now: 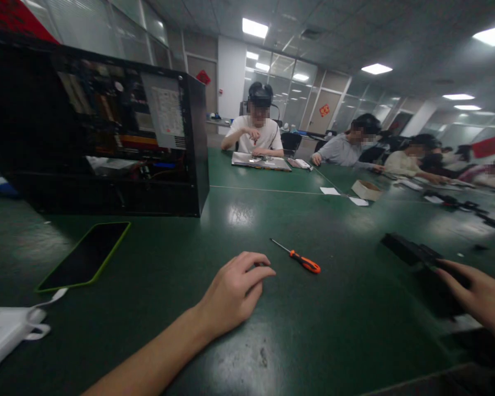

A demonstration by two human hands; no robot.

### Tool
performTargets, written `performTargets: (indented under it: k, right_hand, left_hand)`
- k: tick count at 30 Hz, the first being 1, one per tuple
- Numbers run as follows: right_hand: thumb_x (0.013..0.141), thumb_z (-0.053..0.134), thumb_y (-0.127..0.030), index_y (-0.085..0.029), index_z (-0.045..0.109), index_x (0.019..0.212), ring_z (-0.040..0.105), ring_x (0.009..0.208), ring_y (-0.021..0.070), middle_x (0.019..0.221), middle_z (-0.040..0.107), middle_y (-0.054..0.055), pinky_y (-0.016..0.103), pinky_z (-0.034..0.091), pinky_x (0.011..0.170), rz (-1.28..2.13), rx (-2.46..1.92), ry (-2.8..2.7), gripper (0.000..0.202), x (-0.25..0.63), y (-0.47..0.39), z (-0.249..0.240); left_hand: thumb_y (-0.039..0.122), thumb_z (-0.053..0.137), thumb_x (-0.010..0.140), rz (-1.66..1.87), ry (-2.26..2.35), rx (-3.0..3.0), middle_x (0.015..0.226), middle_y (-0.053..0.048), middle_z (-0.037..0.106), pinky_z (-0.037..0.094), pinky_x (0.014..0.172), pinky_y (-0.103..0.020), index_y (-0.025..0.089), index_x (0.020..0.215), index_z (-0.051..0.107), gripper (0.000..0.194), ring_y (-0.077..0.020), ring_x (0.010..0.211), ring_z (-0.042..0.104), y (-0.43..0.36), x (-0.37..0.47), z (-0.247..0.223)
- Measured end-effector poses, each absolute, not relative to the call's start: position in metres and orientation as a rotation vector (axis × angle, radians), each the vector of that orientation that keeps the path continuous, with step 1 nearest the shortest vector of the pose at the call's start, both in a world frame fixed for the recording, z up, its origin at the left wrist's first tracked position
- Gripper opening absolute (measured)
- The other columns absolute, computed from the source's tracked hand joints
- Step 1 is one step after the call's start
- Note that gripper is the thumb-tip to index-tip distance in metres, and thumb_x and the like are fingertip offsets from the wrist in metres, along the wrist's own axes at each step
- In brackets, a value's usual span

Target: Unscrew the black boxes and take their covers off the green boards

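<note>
Left hand (239, 289) is empty, fingers loosely curled over the green worktop (313, 324), thumb and fingertips pointing at an orange-and-black screwdriver (305, 262) just beside it but not touching. Right hand (484, 300) is way over at the edge of view and looks to be gripping a black part (412, 250), thumb and fingers around its near end. It's blurry over there, so I can't tell what the part is or whether it's touching the worktop.

My worry: that part's only pinched near one end as far as I can see, so a weak grip could let it tip and drop. The screwdriver lies loose with its round handle, so a bump from the left hand could send it rolling.

Further left, a smartphone (86, 256) in a lime-green case lies flat, with a white cable (45, 302) and a white plastic device (2, 333) next to it. A forearm catching that cable could drag the phone. Behind it stands a black PC tower (160, 192), side off, guts exposed, so anything knocked in there could hit the boards.

Across the way, a co-worker (268, 135) leans over a flat silvery panel (241, 159), with a small cardboard box (366, 190) off to the right.
</note>
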State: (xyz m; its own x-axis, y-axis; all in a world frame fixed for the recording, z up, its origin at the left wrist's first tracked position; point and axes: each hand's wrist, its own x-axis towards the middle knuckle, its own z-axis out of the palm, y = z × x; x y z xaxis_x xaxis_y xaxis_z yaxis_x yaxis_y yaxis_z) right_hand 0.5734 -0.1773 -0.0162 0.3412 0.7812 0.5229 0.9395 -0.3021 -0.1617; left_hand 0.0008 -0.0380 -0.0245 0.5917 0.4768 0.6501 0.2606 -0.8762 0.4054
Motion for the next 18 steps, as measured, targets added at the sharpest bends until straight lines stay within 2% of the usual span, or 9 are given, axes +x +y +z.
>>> performTargets:
  k: [2,5,10,18]
  right_hand:
    - [0.094,0.058,-0.048,-0.020,0.077,0.113,0.075,0.096,0.0325,0.113,0.077,0.020,0.044,0.053,0.078,-0.438,-2.283,-1.482,0.039,0.561,-0.177,-0.012]
    - [0.096,0.056,-0.044,-0.020,0.076,0.114,0.073,0.107,0.0313,0.120,0.076,0.018,0.041,0.052,0.087,-0.400,-2.310,-1.474,0.036,0.552,-0.176,-0.011]
    - [0.095,0.058,-0.043,-0.019,0.077,0.110,0.074,0.102,0.0313,0.114,0.077,0.017,0.041,0.051,0.086,-0.397,-2.314,-1.409,0.034,0.559,-0.182,-0.016]
    - [0.093,0.062,-0.042,-0.018,0.078,0.116,0.075,0.095,0.0304,0.110,0.079,0.016,0.039,0.053,0.082,-0.324,-2.351,-1.370,0.036,0.566,-0.182,-0.016]
  left_hand:
    - [0.007,0.051,0.097,1.150,0.599,2.564,0.119,-0.010,0.068,0.057,0.094,-0.040,0.020,0.116,0.071,0.031,-0.0223,0.108,0.066,-0.037,0.001,-0.025]
    - [0.008,0.051,0.098,1.156,0.582,2.583,0.119,-0.010,0.068,0.057,0.095,-0.040,0.021,0.116,0.072,0.030,-0.0225,0.109,0.066,-0.036,0.002,-0.027]
    - [0.010,0.051,0.099,1.148,0.585,2.602,0.119,-0.009,0.068,0.059,0.093,-0.038,0.021,0.116,0.072,0.030,-0.0228,0.109,0.067,-0.035,0.002,-0.028]
    - [0.010,0.050,0.099,1.097,0.580,2.599,0.120,-0.010,0.068,0.059,0.095,-0.040,0.021,0.117,0.071,0.030,-0.0229,0.110,0.067,-0.036,0.003,-0.031]
